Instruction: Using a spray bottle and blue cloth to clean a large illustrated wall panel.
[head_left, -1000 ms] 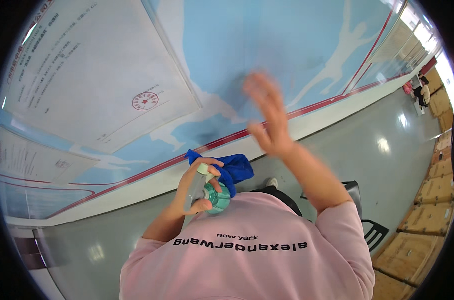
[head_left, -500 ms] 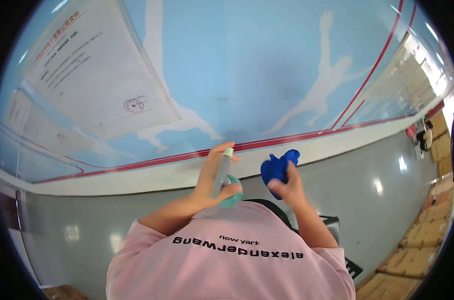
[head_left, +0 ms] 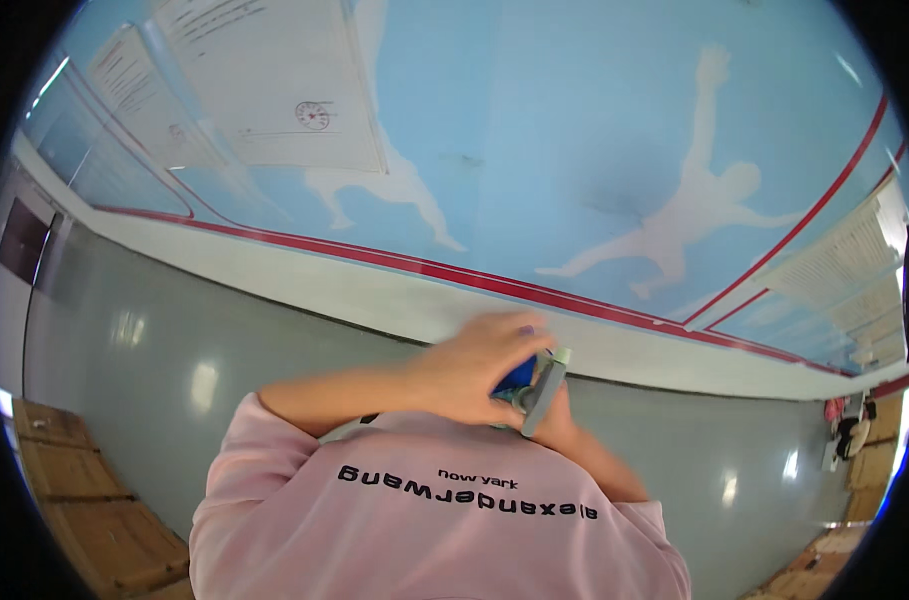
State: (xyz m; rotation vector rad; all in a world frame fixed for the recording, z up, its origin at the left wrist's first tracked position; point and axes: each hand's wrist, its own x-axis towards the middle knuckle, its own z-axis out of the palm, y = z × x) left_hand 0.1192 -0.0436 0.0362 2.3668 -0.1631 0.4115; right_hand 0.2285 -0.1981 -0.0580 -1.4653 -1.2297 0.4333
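Your left hand comes in from the left and wraps around a small spray bottle. The bottle is grey-green with a pale cap, and it tilts to the right. A bit of blue cloth peeks out between your fingers, touching the bottle. Your right hand sits just under the bottle and is mostly hidden behind it. Both hands are close to your chest, above your pink shirt. Behind them is a blue wall with white figures and a red stripe, and a shiny grey floor.
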